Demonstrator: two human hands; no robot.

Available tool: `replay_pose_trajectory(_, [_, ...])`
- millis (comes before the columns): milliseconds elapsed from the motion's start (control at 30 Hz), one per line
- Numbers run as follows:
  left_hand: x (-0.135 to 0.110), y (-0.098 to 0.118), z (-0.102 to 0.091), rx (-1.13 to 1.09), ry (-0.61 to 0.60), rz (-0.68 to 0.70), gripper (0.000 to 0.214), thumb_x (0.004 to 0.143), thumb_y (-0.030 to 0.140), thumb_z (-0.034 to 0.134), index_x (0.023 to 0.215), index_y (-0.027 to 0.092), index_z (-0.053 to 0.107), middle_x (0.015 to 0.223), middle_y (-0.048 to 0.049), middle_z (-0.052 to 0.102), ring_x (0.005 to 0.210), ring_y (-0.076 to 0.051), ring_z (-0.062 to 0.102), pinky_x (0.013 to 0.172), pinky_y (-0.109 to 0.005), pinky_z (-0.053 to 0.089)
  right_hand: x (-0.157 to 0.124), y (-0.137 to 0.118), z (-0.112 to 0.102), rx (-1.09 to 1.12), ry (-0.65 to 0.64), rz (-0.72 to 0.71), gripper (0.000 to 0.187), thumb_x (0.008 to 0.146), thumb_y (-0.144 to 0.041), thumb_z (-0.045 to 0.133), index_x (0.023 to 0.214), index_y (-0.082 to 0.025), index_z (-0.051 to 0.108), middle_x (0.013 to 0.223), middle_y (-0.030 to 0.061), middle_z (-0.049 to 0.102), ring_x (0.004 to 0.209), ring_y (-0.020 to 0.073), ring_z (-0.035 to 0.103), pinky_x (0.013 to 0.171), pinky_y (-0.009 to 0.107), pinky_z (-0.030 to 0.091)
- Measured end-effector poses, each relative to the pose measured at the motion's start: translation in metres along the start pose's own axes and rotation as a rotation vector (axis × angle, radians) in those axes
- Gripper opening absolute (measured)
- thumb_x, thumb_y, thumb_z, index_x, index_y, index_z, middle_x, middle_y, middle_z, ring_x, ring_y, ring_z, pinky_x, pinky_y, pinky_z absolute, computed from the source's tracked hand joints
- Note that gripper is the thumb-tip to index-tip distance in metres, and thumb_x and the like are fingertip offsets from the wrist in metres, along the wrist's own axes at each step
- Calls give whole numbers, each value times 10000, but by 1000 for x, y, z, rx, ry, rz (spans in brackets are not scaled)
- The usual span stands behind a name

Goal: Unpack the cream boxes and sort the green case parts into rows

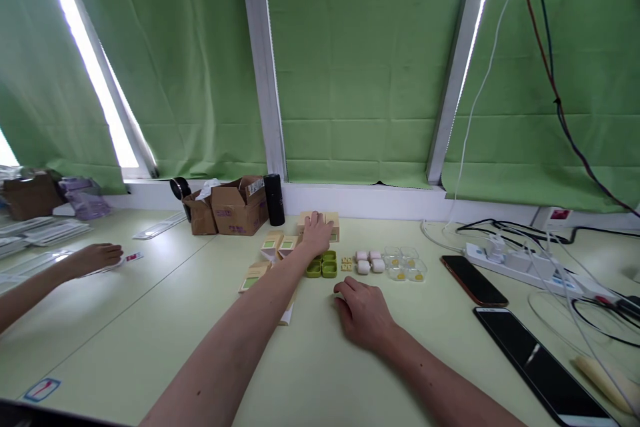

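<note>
My left hand point(317, 234) reaches far across the table and lies on a row of small beige boxes point(334, 223) near the wall, fingers curved over them. My right hand point(364, 312) rests palm down on the tabletop, fingers loosely spread, holding nothing. Between the hands lie green plastic trays point(323, 265), tiny yellow tiles point(347, 263), white earbud cases point(369, 261) and clear lids point(406, 264). More beige and green cartons point(273, 245) sit left of my forearm.
Two open cardboard boxes point(239, 206) and a black cylinder point(274, 199) stand by the wall. Two phones point(473, 280) and a power strip point(515, 262) with tangled cables lie at the right. Another person's hand point(95, 258) rests on the table at the left.
</note>
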State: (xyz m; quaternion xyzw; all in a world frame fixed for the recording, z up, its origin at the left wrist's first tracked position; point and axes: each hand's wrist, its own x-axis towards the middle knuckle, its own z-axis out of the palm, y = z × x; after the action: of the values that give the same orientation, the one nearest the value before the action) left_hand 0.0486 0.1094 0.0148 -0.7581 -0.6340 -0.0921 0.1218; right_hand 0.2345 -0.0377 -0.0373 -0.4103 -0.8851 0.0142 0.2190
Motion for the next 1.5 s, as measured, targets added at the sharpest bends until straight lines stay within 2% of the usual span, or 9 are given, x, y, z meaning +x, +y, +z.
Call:
replay_pose_trajectory(200, [6,3,6,-11,-2,58,482,815,94,584,1286,185,538,1419,-195,540,1442,-379,284,1147,-561,226,0,6,3,-19,118,-44,154,992,-224,491,1078,-227,619,1127,68,647,848,176,635,643,290,353])
replay_pose_trajectory(400, [7,5,6,-72,24,41,460,794,49,596,1230,176,519,1286,-170,621,1292,-351,401,1089,-512,287,1,13,3,-39,202,-52,230,1004,-229,457,1154,-211,630,1207,110,626,869,187,636,632,277,376])
replay_pose_trajectory(633, [1,6,-16,-246,115,75,307,873,120,619,1145,195,499,1244,-122,567,1171,-283,491,1026,-405,384,0,25,-12,-43,307,-39,372,1037,-241,385,1331,-212,611,1241,138,612,910,205,643,670,287,436])
replay_pose_trajectory(767, [-27,10,-39,-359,156,119,279,909,155,604,1151,209,476,1241,-109,540,1105,-250,544,952,-369,454,-1,35,-30,-33,418,23,370,1048,-246,365,1282,-203,649,1216,141,618,842,188,637,665,290,437])
replay_pose_trajectory(933, [-94,23,-62,-611,140,153,216,883,141,591,1045,217,470,1128,-81,543,1006,-245,565,866,-384,490,5,43,-46,38,604,0,258,999,-211,452,1173,-207,641,1137,100,638,693,143,614,576,280,416])
replay_pose_trajectory(1033, [-133,35,-63,-682,83,160,208,872,141,589,1013,224,463,1099,-63,542,943,-229,562,825,-377,490,7,44,-51,109,519,-59,255,966,-180,497,1198,-223,595,1159,75,638,642,123,595,571,281,435])
replay_pose_trajectory(1133, [-156,45,-54,-738,62,165,211,871,119,564,1012,232,456,1099,-61,531,965,-227,567,853,-384,500,3,44,-52,146,375,-107,369,935,-175,540,1299,-237,534,1244,86,615,725,152,625,599,294,469])
replay_pose_trajectory(1300, [-166,49,-34,-811,50,150,251,851,87,551,1040,232,473,1135,-71,532,1024,-235,574,910,-408,519,-12,48,-41,190,259,-137,572,906,-203,580,1451,-238,409,1327,125,565,887,209,644,631,313,505])
replay_pose_trajectory(1500, [-167,44,-24,-911,133,137,410,822,109,604,1180,233,447,1227,-99,527,1181,-265,543,1051,-475,479,-17,53,-27,169,225,-154,626,902,-240,585,1483,-214,354,1298,140,580,942,243,630,652,331,490])
